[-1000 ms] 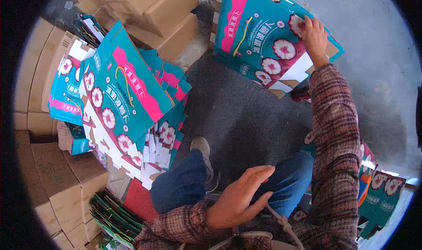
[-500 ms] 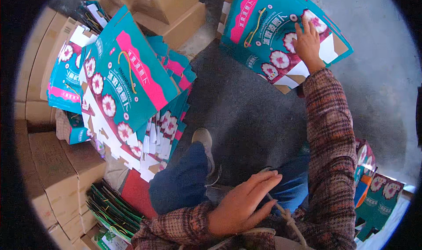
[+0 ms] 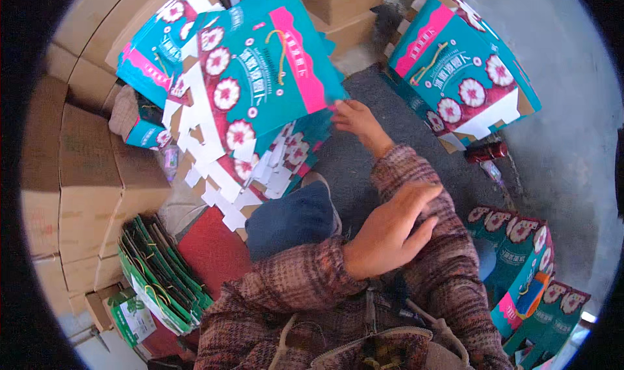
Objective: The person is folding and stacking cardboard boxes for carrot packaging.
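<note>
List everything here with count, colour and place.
Flat printed cardboard cartons: many, teal and pink, left and right
Plain cardboard boxes: many, brown, left and top
Flat corded cartons: several, green, lower left
Cylindrical object: one, dark red, right
Small object: one, orange and blue, lower right
Flat patch: one, red, lower left
Floor: one, grey, centre
Jeans: one pair, blue, lower centre
Plaid sleeves: two, brown, lower centre
Left hand: one, bare, lower centre
Right hand: one, bare, centre

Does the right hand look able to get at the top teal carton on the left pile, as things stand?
Probably yes: the right hand is at the near right corner of the top teal carton, and nothing visible covers that corner.
</note>
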### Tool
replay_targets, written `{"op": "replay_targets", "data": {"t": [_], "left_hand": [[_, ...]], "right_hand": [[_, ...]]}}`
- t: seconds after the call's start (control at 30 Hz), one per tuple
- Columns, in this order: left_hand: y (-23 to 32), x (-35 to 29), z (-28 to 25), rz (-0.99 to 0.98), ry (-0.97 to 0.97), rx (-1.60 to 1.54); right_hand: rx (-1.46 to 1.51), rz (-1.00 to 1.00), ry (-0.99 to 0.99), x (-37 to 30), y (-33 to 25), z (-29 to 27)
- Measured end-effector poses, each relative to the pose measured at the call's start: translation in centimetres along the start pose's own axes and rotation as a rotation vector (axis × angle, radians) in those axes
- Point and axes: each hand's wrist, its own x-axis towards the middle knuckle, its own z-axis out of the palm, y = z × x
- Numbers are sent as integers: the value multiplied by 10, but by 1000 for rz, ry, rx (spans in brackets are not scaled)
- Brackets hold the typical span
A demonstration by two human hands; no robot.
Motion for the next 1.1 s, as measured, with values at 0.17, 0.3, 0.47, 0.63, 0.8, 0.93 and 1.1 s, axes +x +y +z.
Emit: {"op": "replay_targets", "data": {"t": [0.17,0.3,0.47,0.63,0.8,0.93,1.1], "left_hand": [[-3,0,-9,15,143,-93],[8,-20,-33,-82,162,-61],[8,-10,-23,-129,62,-62],[7,9,-5,-165,-37,-74],[4,21,9,-208,-88,-36],[0,30,23,-249,-108,-55],[-2,37,32,-238,-148,-29]], "right_hand": [[630,117,129,41,5,8],[520,134,76,23,-1,30],[-1417,-379,876,0,26,-184],[-1639,-288,791,-39,26,-254],[-1535,-392,953,-39,7,-287],[-1563,-313,862,-37,6,-309],[-1571,-348,767,-46,6,-311]]}}
